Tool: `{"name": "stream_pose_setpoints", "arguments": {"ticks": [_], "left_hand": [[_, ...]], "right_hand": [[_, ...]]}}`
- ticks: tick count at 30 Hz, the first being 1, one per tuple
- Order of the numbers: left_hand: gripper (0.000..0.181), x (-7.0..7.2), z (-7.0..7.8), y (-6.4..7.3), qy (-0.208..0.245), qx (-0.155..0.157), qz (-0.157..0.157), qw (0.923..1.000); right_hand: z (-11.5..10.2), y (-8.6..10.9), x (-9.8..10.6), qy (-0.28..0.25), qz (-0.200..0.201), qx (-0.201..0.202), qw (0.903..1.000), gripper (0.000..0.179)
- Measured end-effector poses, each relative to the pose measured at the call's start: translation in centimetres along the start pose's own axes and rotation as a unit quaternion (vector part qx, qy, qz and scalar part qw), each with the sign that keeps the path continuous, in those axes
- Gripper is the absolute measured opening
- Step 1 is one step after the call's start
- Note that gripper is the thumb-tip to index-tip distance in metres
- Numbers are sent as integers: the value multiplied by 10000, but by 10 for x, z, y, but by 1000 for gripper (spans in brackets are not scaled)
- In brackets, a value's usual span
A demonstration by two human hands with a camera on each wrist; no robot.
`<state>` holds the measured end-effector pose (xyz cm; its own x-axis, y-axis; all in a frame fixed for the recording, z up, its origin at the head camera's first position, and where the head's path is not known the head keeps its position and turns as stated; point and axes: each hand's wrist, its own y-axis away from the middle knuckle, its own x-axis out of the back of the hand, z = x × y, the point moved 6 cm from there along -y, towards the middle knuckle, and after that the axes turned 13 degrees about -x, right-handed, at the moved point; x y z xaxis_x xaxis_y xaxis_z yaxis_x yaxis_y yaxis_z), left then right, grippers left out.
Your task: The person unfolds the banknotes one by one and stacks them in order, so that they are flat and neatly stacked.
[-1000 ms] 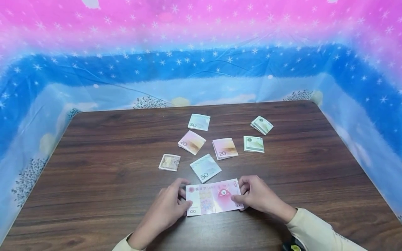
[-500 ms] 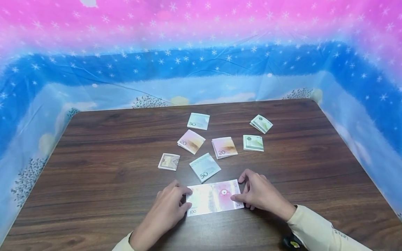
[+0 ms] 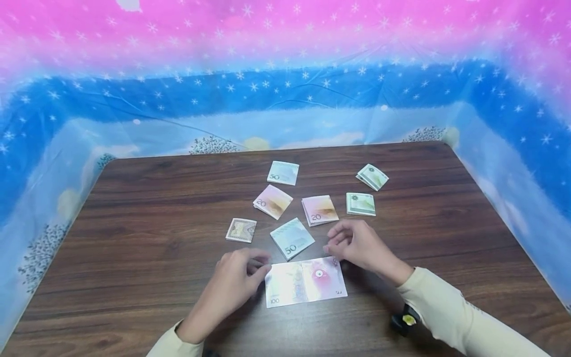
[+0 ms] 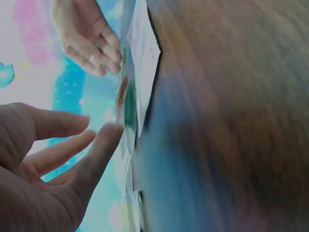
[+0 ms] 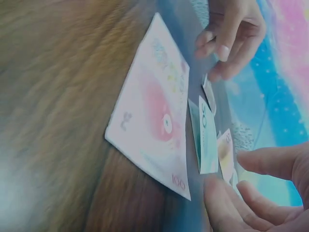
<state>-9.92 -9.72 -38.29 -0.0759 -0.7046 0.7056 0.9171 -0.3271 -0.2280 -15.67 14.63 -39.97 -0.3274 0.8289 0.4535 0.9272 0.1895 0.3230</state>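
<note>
A pink 100 banknote (image 3: 308,285) lies unfolded on the wooden table, glare over its left half and a faint crease across its middle. My left hand (image 3: 234,275) is at the note's upper left corner, thumb and fingers apart with nothing between them. Beyond the upper right corner my right hand (image 3: 363,248) hovers, fingers loosely bent and holding nothing. In the right wrist view, the whole note (image 5: 154,111) lies apart from the right fingers. Just behind it is a folded green 50 banknote (image 3: 292,239), between the two hands.
Further folded banknotes lie behind: two 20 notes (image 3: 273,202), another 50 note (image 3: 283,173), two small green notes (image 3: 360,204) and a brownish note (image 3: 241,230) at the left. A snowflake-patterned cloth (image 3: 267,89) borders the table's back and sides.
Both hands have let go of the 100 banknote, which stays flat in place. My right hand has moved up and away from its right edge; the left has drawn slightly back and up.
</note>
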Motion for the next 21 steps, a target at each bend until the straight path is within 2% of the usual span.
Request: {"name": "stream_pose_setpoints", "arguments": {"ticks": [4, 9, 13, 21], "left_hand": [[23, -1, -7, -7, 514, 300, 57, 9982], [30, -9, -9, -11, 931, 474, -161, 9944], [31, -14, -9, -16, 1071, 570, -349, 9920], [37, -16, -9, -21, 1108, 472, -554, 9912]], "right_hand": [[0, -15, -7, -593, -245, -456, 9969, 28], [-2, -20, -17, -1008, -507, -900, 9895, 38], [-6, -20, -23, -1261, -650, -1083, 9839, 41], [-5, -22, -30, -1638, -742, -1291, 9752, 39]]}}
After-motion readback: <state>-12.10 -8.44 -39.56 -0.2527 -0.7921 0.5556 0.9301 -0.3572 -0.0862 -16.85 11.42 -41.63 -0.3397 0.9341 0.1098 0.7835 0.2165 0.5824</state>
